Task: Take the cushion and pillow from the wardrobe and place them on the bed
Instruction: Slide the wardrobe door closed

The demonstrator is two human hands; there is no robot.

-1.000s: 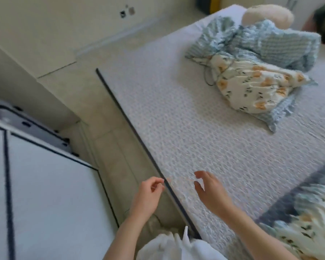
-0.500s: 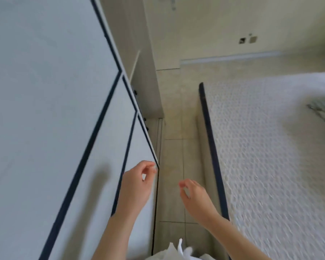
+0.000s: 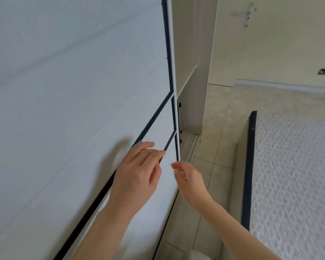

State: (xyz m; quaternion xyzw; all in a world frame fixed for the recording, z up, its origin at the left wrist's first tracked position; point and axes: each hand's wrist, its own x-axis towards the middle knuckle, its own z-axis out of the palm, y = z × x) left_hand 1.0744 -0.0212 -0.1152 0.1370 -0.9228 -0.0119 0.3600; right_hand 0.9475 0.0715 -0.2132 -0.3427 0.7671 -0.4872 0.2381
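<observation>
Reaching: both hands near the wardrobe door (image 3: pixel 79 94) edge, likely to slide it open.
Left hand (image 3: pixel 137 175): fingers loosely extended against the panel, grasping nothing.
Right hand (image 3: pixel 190 182): loosely curled at the door's edge, empty.
Cushion, pillow: neither visible; presumably inside the wardrobe.
Bed (image 3: pixel 296 166): at 3 o'clock, awaiting them.
Count: two hands, one door, one bed.

A pale blue-white wardrobe door with dark navy trim lines (image 3: pixel 73 91) fills the left of the frame. The left hand (image 3: pixel 137 177), fingers loosely curled, is at the door's face low in the centre. The right hand (image 3: pixel 190 182), empty and half-curled, is just beside the door's edge. A white textured mattress with navy piping (image 3: pixel 293 175) occupies the lower right, beige floor tiles (image 3: pixel 214 147) between.
</observation>
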